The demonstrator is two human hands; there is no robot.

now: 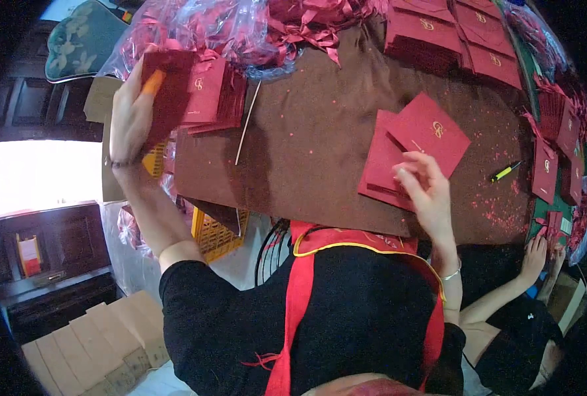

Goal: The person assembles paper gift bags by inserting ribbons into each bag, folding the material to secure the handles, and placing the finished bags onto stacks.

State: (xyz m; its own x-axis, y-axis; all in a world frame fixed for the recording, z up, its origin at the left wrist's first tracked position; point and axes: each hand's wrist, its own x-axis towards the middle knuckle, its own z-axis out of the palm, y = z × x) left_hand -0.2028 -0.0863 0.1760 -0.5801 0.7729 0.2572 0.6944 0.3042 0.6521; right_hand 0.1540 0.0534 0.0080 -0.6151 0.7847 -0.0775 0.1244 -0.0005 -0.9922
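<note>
Red envelopes (420, 132) on brown cloth (293, 138)
Left hand (132, 112) grips a dark-red envelope (169, 109), far left; right hand (431, 193), loosely curled, empty, nearer.

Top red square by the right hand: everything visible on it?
The red square looks like flat, smooth card with a gold emblem. It lies turned askew, partly overlapping other red pieces on the brown cloth. The right hand hides part of its lower edge; contact is unclear.
</note>
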